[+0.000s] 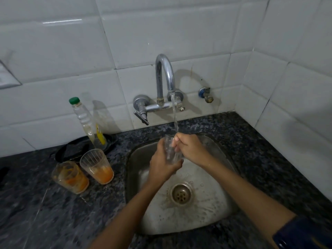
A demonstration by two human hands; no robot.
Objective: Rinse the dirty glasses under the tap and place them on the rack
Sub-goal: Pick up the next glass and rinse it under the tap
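Steel sink (136, 159) sits sunk in a dark speckled granite counter (53, 212), its round drain (181, 194) at about 6 o'clock from the hands. Water runs in a thin stream (175, 119) from the chrome gooseneck tap (164, 76) at 12 o'clock, falling into a clear ribbed glass (170, 150) held over the basin. The left hand (161, 166) is wrapped around the glass from below and the side, fingers closed on its wall. The right hand (190, 148) is bunched at the rim, its fingers (177, 142) curled over and into the mouth. At 9 o'clock on the counter stand two dirty glasses, just beside each other: one smeared with orange residue (71, 177) and one with orange dregs at its bottom (97, 166). Behind them, a green-capped clear bottle (86, 121) stands on a black tray (71, 151).
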